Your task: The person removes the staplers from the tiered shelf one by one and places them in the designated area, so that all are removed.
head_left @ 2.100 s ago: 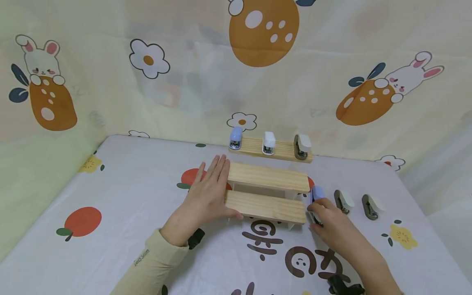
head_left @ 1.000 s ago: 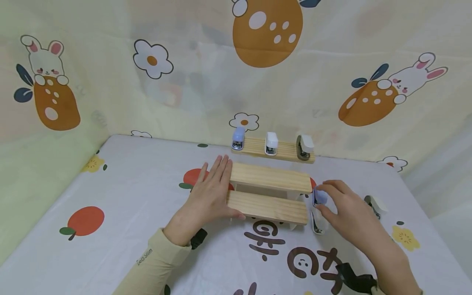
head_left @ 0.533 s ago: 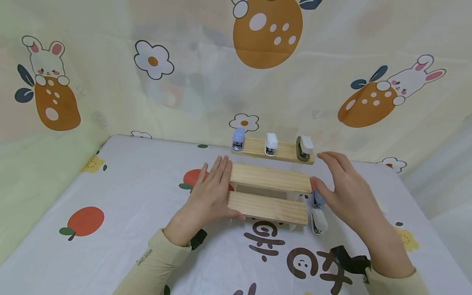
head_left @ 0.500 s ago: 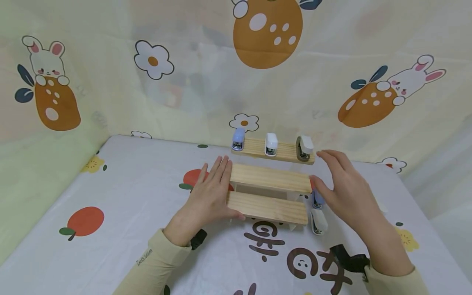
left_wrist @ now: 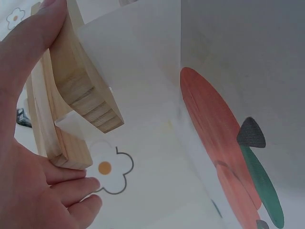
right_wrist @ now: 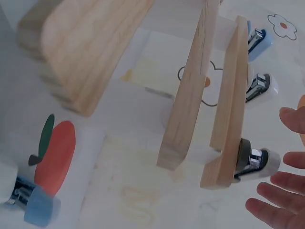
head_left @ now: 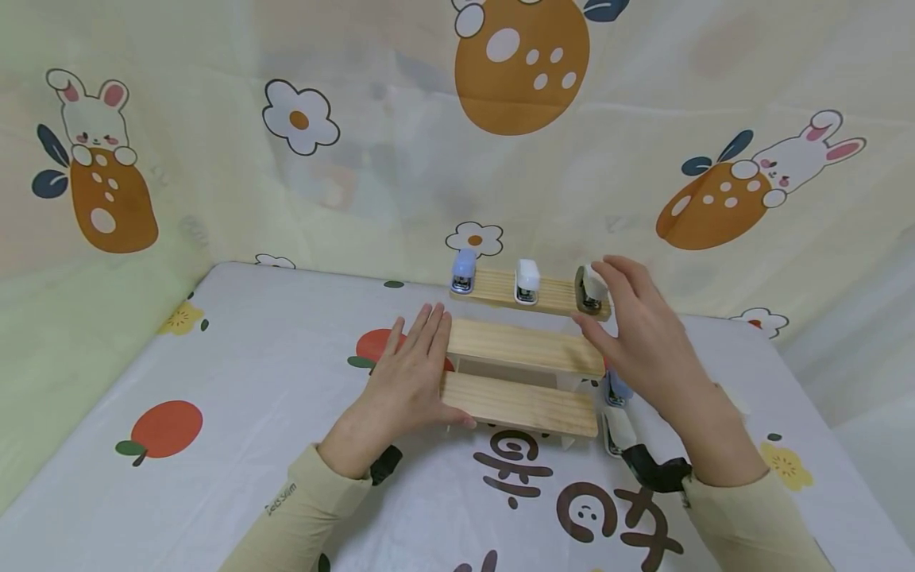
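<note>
A stepped wooden rack stands mid-table, with a front plank (head_left: 518, 403), a middle plank (head_left: 525, 347) and a back plank (head_left: 493, 284). Against its left end rests my left hand (head_left: 403, 381), fingers straight, thumb along the front plank. On the back plank stand a blue stapler (head_left: 463, 272), a white stapler (head_left: 527, 282) and a grey-and-white stapler (head_left: 590, 290). My right hand (head_left: 654, 349) reaches to that last stapler (right_wrist: 257, 162), thumb and fingers spread around it; in the right wrist view the fingertips are close, apparently not gripping.
Right of the rack, another blue stapler (head_left: 618, 389) and another white stapler (head_left: 619, 429) stand on the printed tablecloth (head_left: 272, 477). The right forearm hides the table behind them. A patterned curtain (head_left: 386, 183) closes off the back.
My right hand let go of the white stapler beside the rack, touched the blue one there, then moved up and back to the grey-and-white stapler. My left hand has stayed in place.
</note>
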The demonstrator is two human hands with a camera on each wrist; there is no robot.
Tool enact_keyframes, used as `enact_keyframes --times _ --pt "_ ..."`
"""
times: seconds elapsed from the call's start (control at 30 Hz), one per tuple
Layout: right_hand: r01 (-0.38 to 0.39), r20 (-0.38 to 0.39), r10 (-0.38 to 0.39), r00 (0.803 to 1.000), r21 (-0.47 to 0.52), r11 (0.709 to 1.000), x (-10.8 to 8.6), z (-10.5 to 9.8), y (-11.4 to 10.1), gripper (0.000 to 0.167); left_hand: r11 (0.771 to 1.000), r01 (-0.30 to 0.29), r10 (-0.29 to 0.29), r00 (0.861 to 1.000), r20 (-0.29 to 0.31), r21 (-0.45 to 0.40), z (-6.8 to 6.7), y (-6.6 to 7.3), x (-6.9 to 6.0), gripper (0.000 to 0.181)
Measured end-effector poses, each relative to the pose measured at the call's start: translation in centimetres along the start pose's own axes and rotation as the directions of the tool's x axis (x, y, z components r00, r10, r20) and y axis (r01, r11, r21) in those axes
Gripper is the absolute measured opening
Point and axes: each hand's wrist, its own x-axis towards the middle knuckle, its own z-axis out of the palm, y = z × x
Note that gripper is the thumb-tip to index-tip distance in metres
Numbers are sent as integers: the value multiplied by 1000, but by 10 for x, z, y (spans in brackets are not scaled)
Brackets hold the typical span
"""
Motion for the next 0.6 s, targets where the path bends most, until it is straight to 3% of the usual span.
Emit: enact_keyframes --times 0.43,0.6 --pt "-52 88 47 995 55 997 20 11 -6 65 1000 0 0 1000 3 5 0 0 0 143" --pt "-62 88 59 994 36 997 23 16 -5 58 1000 5 -5 1000 14 9 -1 1 1 143"
